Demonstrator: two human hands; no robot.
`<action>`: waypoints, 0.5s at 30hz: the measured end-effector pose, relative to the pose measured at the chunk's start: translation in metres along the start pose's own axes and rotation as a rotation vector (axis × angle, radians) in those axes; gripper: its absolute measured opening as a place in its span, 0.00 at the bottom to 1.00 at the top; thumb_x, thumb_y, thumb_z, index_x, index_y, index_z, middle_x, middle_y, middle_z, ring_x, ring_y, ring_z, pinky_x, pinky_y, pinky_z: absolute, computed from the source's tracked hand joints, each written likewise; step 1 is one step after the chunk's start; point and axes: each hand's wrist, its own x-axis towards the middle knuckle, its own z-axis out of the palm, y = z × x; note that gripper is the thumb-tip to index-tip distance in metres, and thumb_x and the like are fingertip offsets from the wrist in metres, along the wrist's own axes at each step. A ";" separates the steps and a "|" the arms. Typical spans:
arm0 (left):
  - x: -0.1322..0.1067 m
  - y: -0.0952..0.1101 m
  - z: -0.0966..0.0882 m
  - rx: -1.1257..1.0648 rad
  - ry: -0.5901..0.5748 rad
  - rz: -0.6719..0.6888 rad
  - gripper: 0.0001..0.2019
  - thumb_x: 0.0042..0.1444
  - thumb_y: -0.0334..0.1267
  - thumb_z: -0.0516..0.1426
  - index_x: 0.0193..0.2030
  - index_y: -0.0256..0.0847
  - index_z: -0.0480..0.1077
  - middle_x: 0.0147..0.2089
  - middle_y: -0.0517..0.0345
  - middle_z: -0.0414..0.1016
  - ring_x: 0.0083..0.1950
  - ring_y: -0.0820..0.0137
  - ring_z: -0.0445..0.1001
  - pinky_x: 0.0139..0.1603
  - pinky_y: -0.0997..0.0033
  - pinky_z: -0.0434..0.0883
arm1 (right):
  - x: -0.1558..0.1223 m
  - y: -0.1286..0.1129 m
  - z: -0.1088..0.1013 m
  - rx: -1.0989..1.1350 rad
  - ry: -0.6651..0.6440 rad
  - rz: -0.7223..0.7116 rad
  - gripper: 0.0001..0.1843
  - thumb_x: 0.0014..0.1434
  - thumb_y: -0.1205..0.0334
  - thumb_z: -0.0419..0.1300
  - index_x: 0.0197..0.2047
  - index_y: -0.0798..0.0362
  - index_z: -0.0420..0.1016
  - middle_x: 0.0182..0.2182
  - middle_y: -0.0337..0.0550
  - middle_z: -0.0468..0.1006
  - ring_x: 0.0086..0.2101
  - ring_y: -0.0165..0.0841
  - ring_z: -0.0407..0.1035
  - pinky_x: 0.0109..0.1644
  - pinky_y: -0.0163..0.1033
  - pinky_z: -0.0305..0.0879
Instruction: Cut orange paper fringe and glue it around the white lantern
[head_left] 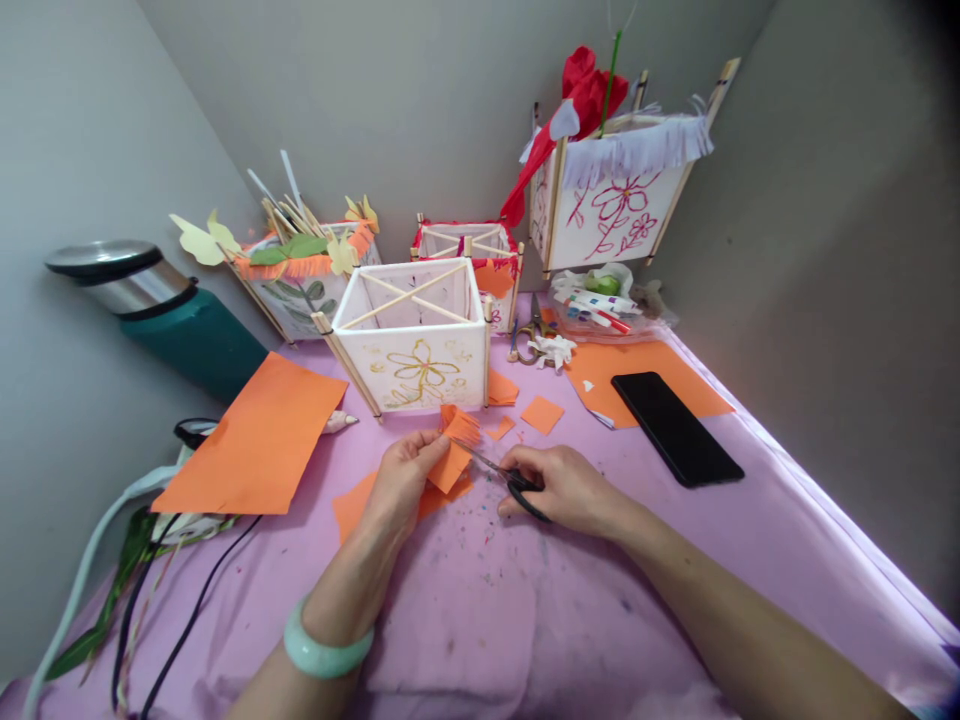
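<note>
Between its thumb and fingers, my left hand (pixel 406 474) pinches a piece of orange paper (pixel 451 466) whose upper end is cut into a curling fringe. My right hand (pixel 559 487) is closed around the black handles of a pair of scissors (pixel 517 483). The blades point left and reach the paper's edge beside my left thumb; how far they are apart is too small to tell. Under the left hand lies more orange paper (pixel 352 505). A small orange square (pixel 542 414) and an orange scrap lie just beyond the scissors. Right behind stands a white box lantern (pixel 420 375) with a yellow flower drawing.
A black phone (pixel 675 428) rests partly on an orange sheet (pixel 600 375) at right. Another orange sheet (pixel 259 440), a teal bottle (pixel 195 330) and cables are at left. Several decorated lanterns, a second pair of scissors (pixel 535 335) and a tray of markers (pixel 600 305) stand behind.
</note>
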 end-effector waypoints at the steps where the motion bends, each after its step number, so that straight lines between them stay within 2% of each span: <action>1: 0.000 0.000 0.000 0.002 -0.007 -0.006 0.15 0.44 0.43 0.66 0.32 0.33 0.71 0.25 0.53 0.76 0.24 0.70 0.73 0.29 0.68 0.72 | 0.000 0.000 0.000 -0.002 0.001 0.001 0.18 0.47 0.48 0.68 0.35 0.50 0.74 0.21 0.31 0.67 0.23 0.25 0.59 0.27 0.30 0.49; 8: 0.000 -0.002 0.001 -0.008 0.011 -0.027 0.15 0.43 0.42 0.66 0.32 0.34 0.71 0.26 0.55 0.76 0.24 0.70 0.73 0.28 0.68 0.73 | -0.001 -0.001 -0.001 0.000 0.003 0.001 0.18 0.47 0.48 0.69 0.35 0.51 0.74 0.21 0.31 0.67 0.23 0.25 0.59 0.27 0.30 0.49; 15: -0.001 0.000 0.000 -0.007 -0.010 0.001 0.15 0.44 0.43 0.66 0.32 0.32 0.72 0.26 0.52 0.77 0.24 0.70 0.73 0.28 0.69 0.72 | -0.001 -0.002 -0.002 0.001 -0.005 0.002 0.18 0.47 0.48 0.68 0.35 0.50 0.74 0.21 0.31 0.68 0.23 0.25 0.59 0.27 0.30 0.49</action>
